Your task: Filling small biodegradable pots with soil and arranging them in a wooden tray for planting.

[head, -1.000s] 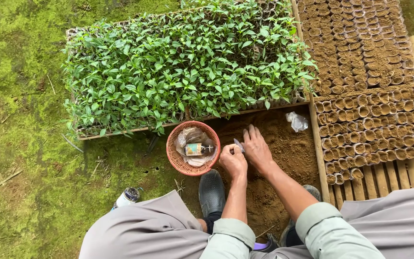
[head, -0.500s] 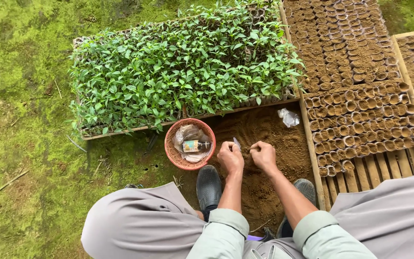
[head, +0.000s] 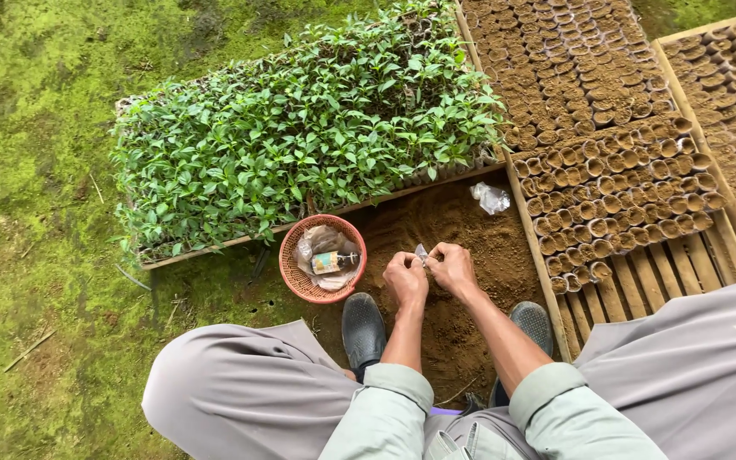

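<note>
Both hands meet over the bare soil: the left hand [head: 405, 279] and right hand [head: 451, 267] pinch one small grey packet [head: 421, 253] between their fingertips. Just beside them, a red woven basket [head: 293, 277] holds a little bottle [head: 331, 261]. Many cups in the wooden tray [head: 547, 281] are soil-filled; nearer rows look empty, and slats lie bare.

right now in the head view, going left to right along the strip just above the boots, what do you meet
mossy ground → orange basket → left hand → small pale packet pinched between both hands → right hand → bare soil → wooden tray of soil-filled pots
</note>
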